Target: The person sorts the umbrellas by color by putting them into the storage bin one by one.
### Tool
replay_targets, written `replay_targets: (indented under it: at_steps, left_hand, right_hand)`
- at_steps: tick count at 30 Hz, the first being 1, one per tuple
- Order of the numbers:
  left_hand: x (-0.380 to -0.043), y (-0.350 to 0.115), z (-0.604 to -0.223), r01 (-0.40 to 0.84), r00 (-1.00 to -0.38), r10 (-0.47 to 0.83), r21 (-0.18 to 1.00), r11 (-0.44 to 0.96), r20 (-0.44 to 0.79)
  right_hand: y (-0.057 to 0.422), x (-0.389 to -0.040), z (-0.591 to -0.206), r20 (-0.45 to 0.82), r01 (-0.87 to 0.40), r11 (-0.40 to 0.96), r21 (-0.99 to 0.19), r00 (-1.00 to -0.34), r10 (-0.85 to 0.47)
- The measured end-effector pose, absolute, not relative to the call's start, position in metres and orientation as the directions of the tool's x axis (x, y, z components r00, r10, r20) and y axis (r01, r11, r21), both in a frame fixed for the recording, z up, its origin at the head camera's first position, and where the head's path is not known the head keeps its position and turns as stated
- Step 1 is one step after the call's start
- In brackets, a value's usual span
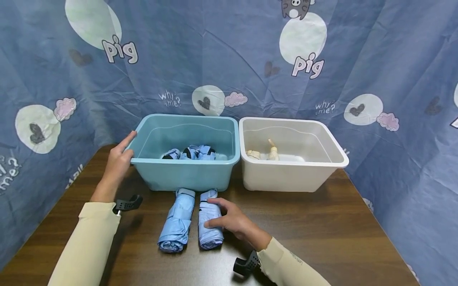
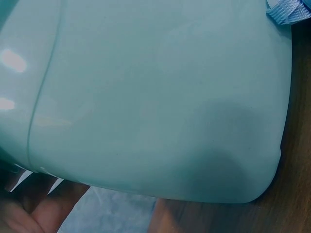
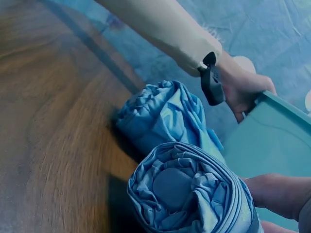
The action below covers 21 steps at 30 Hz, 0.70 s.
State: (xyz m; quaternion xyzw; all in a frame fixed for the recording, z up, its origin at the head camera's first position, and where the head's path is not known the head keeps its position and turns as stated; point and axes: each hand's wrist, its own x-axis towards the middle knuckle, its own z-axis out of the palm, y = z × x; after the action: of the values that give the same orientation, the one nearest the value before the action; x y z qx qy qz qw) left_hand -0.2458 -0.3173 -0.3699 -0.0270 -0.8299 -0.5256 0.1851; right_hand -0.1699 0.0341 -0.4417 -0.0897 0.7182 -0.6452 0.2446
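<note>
In the head view my left hand (image 1: 119, 161) grips the left rim of a teal plastic bin (image 1: 182, 174). Its fingers (image 2: 53, 206) show beside the bin wall in the left wrist view. Several blue folded umbrellas (image 1: 195, 153) lie inside. Two more lie side by side on the table in front: a left umbrella (image 1: 177, 222) and a slimmer right umbrella (image 1: 210, 226). Over the right umbrella is my right hand (image 1: 232, 218), thumb and forefinger spread apart at its upper side. The right wrist view shows the rolled end of this umbrella (image 3: 180, 189) close up, fingers at its edge.
A white bin (image 1: 282, 176) stands right beside the teal one, with beige bundles (image 1: 273, 154) in it. Both bins sit on a brown wooden table (image 1: 315, 230), before a blue patterned cloth (image 1: 229, 47). Black wrist cameras (image 1: 247, 264) are strapped to both wrists.
</note>
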Motion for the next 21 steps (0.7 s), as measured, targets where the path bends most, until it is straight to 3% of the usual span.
replay_targets:
  at_steps: [7,21]
  left_hand:
    - [-0.248,-0.317,-0.372,0.269,-0.921,-0.142,0.857,0.439,0.362]
    - [-0.247,-0.316,-0.373,0.274,-0.917,-0.144,0.848,0.454,0.373]
  right_hand:
    - [0.048,-0.171,-0.432,-0.262,0.208,0.169,-0.963,-0.864,-0.429]
    - [0.057,-0.154,-0.384,-0.169,0.141,0.093,-0.986,-0.838,-0.519]
